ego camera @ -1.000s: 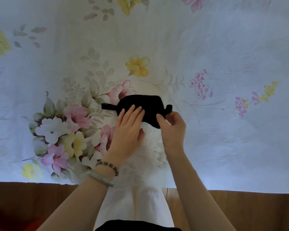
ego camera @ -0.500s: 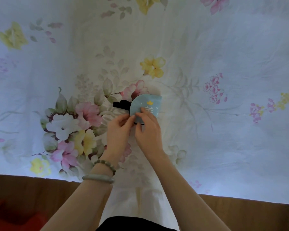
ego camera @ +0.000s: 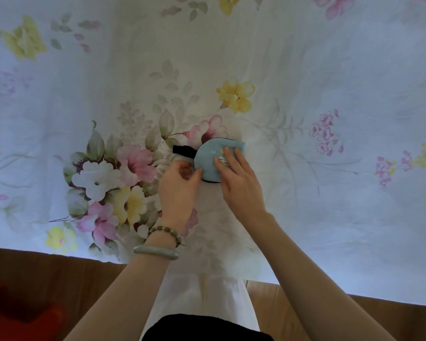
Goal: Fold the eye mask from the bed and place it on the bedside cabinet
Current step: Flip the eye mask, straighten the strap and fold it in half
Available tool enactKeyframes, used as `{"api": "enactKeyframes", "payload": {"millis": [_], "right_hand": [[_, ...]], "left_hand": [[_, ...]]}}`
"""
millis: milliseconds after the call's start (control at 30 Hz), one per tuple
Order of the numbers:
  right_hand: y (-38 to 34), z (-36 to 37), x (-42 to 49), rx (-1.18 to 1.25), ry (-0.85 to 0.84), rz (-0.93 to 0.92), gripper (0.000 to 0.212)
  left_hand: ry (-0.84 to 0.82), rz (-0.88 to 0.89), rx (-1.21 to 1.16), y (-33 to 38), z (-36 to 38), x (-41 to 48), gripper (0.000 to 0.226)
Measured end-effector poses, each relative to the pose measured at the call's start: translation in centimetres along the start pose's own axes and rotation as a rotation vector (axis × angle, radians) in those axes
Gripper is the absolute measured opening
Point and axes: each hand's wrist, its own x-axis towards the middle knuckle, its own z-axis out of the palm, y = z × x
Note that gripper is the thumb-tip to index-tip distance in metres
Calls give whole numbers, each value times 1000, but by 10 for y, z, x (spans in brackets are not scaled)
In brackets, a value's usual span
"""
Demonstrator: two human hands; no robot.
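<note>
Pressing the folded mask [ego camera: 210,163] flat at frame centre, right hand [ego camera: 239,183] open, left hand [ego camera: 180,190] pinching its edge; cabinet placement remains.

We see a bed [ego camera: 330,217] spread with a pale sheet printed in pink, yellow and white flowers, lit softly, brightest at the middle. Brown wooden floor [ego camera: 47,279] runs along its near edge.

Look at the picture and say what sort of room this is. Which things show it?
Probably a bedroom. A white bedsheet printed with pink and yellow flowers covers a wide flat surface like a bed, its edge hanging above a brown wooden floor. On it lies a folded light blue fabric eye mask.
</note>
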Motion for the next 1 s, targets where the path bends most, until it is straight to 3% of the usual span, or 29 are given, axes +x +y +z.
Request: {"api": "enactKeyframes", "payload": {"millis": [67,133,200,267,433,633,900,1000], "right_hand": [[2,-7,1,138,60,88,27],[2,-15,-1,347,144,342,33],[1,-21,1,577,128,650,42],[3,-24,4,751,63,806,45],[6,-25,15,904,-28,854,31],[-10,-51,11,1031,-25,881,29],[-49,-133,-16,1078,30,798,34],[-70,-180,-35,1103,68,761,35]], "left_hand": [[-17,4,-10,2,-1,-1,16],[-33,-11,-55,4,-1,-1,20],[-59,-34,-101,7,-1,-1,20],[-96,-58,-126,8,1,-1,21],[-120,-61,-98,11,5,2,14],[-114,-21,-193,27,-15,-15,14],[-204,-37,-446,85,-61,-64,19],[-283,-43,-516,120,-83,-91,11]]}}
